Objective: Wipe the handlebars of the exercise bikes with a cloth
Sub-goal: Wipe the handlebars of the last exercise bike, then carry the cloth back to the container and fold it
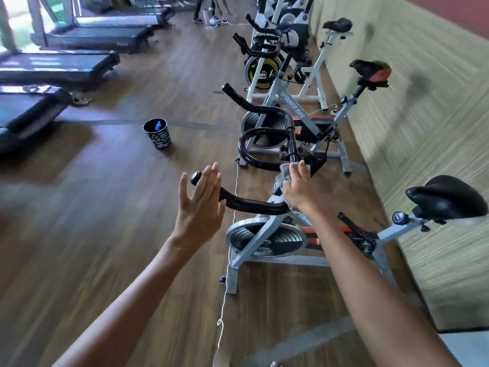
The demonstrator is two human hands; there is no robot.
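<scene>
My right hand (pixel 297 185) holds cloth (pixel 286 172) on centre of nearest handlebar (pixel 254 205). Left hand (pixel 202 207) wide, holds nothing, beside left grip end. Better I wrap cloth round bar, then slide along curve to tip.

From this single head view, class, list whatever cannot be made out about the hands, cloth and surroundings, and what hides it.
Head view only.
1. Cloth: mostly under the right hand; the hand's grip is hidden.
2. Nearest handlebar: left hand in front of the grip; contact unclear.
3. Bucket: blue item inside too small to identify.
4. Treadmills: blurred, cut by the left edge.
5. People: cut off by the top edge.
</scene>
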